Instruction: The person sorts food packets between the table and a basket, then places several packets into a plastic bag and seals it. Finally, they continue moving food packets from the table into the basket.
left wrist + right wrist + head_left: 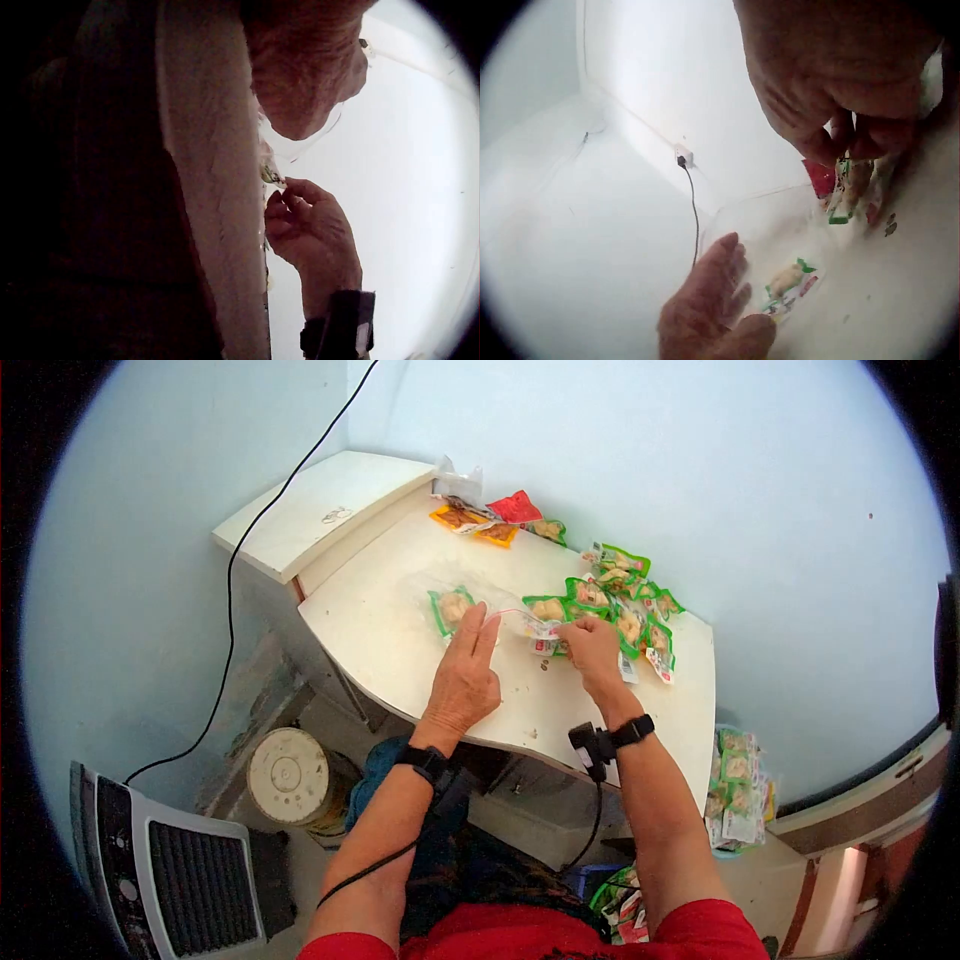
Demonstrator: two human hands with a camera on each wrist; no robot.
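A clear plastic bag (pixel 478 588) lies on the white table, a green-edged snack packet (pixel 452 606) with pale pieces showing inside it. My left hand (pixel 465 678) is at the bag's mouth, its fingers straight along the plastic. In the right wrist view the left hand's (pixel 709 311) thumb stands apart from the fingers. The bag's thin rim curves from this hand toward the right one. My right hand (pixel 593 650) pinches another green-edged snack packet (pixel 853 187) by its upper end, between thumb and fingertips, beside the bag's mouth.
Several green-edged packets (pixel 628 622) lie heaped right of my hands on the table (pixel 385 585). Orange packets (pixel 497 536) and a red packet (pixel 516 507) lie at the back. More packets fill a basket (pixel 738 785) at lower right. A lidded bucket (pixel 288 775) stands at lower left.
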